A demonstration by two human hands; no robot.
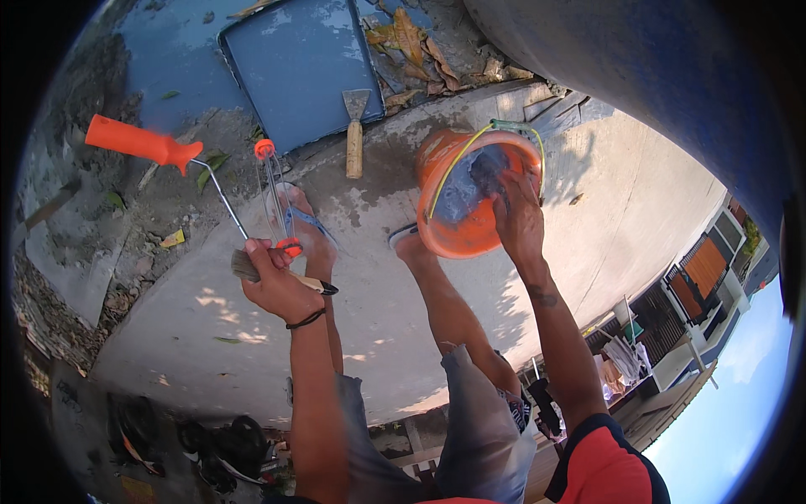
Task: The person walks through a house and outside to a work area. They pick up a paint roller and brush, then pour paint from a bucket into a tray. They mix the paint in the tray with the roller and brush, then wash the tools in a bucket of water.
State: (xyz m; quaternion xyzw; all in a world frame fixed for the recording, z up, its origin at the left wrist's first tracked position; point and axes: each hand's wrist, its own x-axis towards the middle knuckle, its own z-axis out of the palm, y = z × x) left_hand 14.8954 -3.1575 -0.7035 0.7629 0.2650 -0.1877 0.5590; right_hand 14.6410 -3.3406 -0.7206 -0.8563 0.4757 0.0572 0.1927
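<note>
My left hand [279, 284] is closed around a paint roller frame [144, 143] and a paintbrush. The frame has an orange handle, a bent metal rod and a bare wire cage with orange ends. Grey bristles of the paintbrush [244, 267] stick out left of my fingers, its pale wooden handle lying across the palm. My right hand [519, 208] reaches inside the tilted orange bucket [457, 242], fingers curled by a dark grey lump [489, 170] in cloudy grey liquid. Whether I grip that lump is partly hidden. The bucket has a yellow wire handle with a green grip.
A blue paint tray [294, 63] lies ahead, with a wooden-handled scraper [354, 139] across its near edge. Dry leaves [411, 46] lie beside it. My sandalled feet stand on the concrete between tray and bucket. A large blue-grey curved surface [638, 76] rises at the upper right.
</note>
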